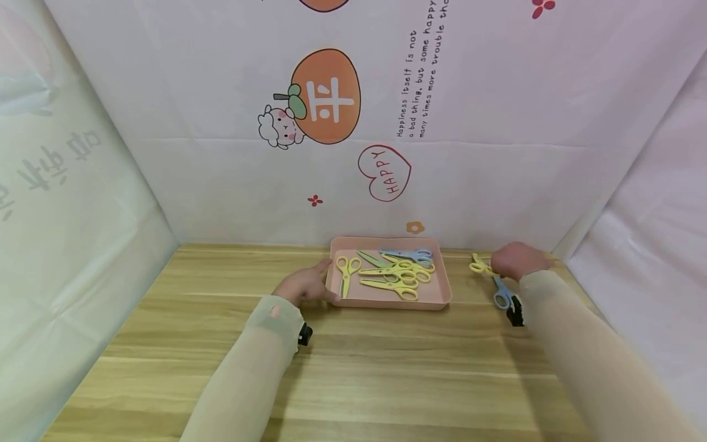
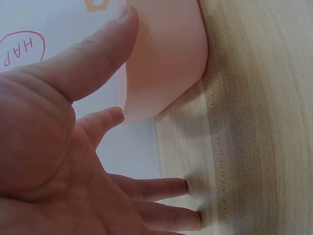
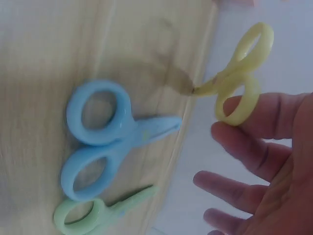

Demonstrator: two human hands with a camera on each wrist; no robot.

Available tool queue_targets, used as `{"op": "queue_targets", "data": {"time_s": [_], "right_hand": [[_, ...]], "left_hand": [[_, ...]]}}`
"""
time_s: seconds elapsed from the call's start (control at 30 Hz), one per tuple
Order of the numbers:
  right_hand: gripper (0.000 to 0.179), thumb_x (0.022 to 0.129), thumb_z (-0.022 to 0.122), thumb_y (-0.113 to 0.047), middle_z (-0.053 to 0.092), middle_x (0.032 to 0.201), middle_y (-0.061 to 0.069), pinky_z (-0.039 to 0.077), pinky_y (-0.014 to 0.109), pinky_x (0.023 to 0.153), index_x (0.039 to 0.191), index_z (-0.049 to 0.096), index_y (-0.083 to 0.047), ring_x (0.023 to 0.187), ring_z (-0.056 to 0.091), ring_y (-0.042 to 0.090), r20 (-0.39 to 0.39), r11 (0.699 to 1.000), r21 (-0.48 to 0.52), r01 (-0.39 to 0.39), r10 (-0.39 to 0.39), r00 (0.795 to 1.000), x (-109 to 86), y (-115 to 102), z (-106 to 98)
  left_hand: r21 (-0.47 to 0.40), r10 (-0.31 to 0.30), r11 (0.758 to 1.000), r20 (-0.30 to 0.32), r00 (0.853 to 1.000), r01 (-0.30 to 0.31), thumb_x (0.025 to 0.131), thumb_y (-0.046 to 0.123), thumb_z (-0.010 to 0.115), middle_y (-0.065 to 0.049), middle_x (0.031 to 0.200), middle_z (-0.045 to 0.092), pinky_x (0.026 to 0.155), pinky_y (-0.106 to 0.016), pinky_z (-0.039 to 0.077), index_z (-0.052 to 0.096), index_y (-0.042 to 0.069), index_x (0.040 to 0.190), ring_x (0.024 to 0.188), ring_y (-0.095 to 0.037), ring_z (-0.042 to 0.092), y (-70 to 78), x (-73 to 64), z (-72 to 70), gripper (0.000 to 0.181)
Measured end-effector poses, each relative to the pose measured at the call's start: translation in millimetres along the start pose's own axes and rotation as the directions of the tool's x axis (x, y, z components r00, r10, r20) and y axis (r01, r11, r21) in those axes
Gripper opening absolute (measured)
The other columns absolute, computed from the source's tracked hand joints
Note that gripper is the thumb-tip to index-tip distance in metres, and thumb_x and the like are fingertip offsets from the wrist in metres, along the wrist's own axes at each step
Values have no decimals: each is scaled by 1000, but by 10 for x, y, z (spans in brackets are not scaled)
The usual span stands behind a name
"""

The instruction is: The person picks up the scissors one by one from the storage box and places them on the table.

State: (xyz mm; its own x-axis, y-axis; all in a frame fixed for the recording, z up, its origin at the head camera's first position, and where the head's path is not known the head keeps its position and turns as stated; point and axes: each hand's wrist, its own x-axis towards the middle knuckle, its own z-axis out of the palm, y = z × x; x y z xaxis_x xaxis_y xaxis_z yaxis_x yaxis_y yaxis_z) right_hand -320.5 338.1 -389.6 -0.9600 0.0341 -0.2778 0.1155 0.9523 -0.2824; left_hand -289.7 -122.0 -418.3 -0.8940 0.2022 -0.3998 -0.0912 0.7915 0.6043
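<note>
Left and right hands well apart. Left hand [image 1: 301,287]: fingers spread and straight, thumb at the left wall of the shallow pink rectangular tray [image 1: 440,291], which sits on the light wood-grain bench [image 1: 386,374]. Right hand [image 1: 516,259]: pinching small yellow scissors [image 3: 230,76] by a handle loop, right of tray, held tilted. Pale-blue scissors [image 3: 126,139] lie on bench near that hand, pale-green scissors [image 3: 100,215] just beside them. In tray: overlapping pile of mostly yellow scissors [image 1: 381,271], blue pair [image 1: 405,253] at back, lone yellow pair [image 1: 346,274] at left end, points toward wearer. White printed sheet [image 1: 221,159] behind.
</note>
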Motion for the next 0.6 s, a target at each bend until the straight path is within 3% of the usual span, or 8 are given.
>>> {"op": "queue_targets", "data": {"time_s": [0.1,0.13,0.23,0.3,0.37,0.57,0.6], "right_hand": [[12,73,45,-16,58,79,13,36,67,80,63,51,-16,76,50,33,-18,999,-47,7,-8,1000,51,-97,99],[12,74,46,-17,57,77,12,35,69,83,62,49,-17,75,50,31,-20,998,-59,11,-12,1000,57,-138,131],[16,75,45,-16,55,71,9,27,75,93,60,48,-18,71,48,29,13,995,-93,32,-31,999,44,-250,213],[20,78,45,-14,54,68,7,10,82,96,58,49,-19,70,47,28,45,993,-111,49,-44,998,16,-299,257],[23,79,46,-12,54,66,6,2,83,96,58,50,-18,69,47,27,73,990,-126,61,-52,996,-5,-325,291],[40,94,45,-27,58,66,3,0,84,95,57,56,-16,71,55,25,146,982,-152,113,-91,985,58,-212,307],[39,93,45,-27,58,65,3,6,83,97,56,55,-17,70,55,24,152,980,-158,121,-97,984,62,-202,289]], "left_hand": [[11,-1,1000,-1,1000,1,77,36,87,-18,154,38,110,-55,28,14,29,162,140,-39,32,-8,-3,-3,113],[16,-2,1000,-3,1000,2,77,36,87,-18,154,38,110,-55,28,14,29,162,140,-39,32,-8,-6,-6,113],[28,-1,1000,-7,1000,1,77,37,87,-18,154,38,110,-55,28,14,29,162,140,-39,32,-6,-10,-11,112],[24,3,1000,-4,1000,-3,77,37,87,-18,154,38,110,-56,27,15,28,162,140,-40,32,-5,-5,-9,112],[24,3,1000,-1,1000,-3,77,37,87,-17,154,38,111,-55,27,15,28,162,140,-39,32,-6,2,-5,112],[33,11,999,-5,1000,-11,76,38,87,-17,153,39,111,-55,27,15,28,162,140,-39,33,-14,19,9,113],[37,12,999,-7,1000,-12,76,39,88,-18,153,40,111,-55,28,15,29,162,140,-39,33,-15,19,10,113]]}}
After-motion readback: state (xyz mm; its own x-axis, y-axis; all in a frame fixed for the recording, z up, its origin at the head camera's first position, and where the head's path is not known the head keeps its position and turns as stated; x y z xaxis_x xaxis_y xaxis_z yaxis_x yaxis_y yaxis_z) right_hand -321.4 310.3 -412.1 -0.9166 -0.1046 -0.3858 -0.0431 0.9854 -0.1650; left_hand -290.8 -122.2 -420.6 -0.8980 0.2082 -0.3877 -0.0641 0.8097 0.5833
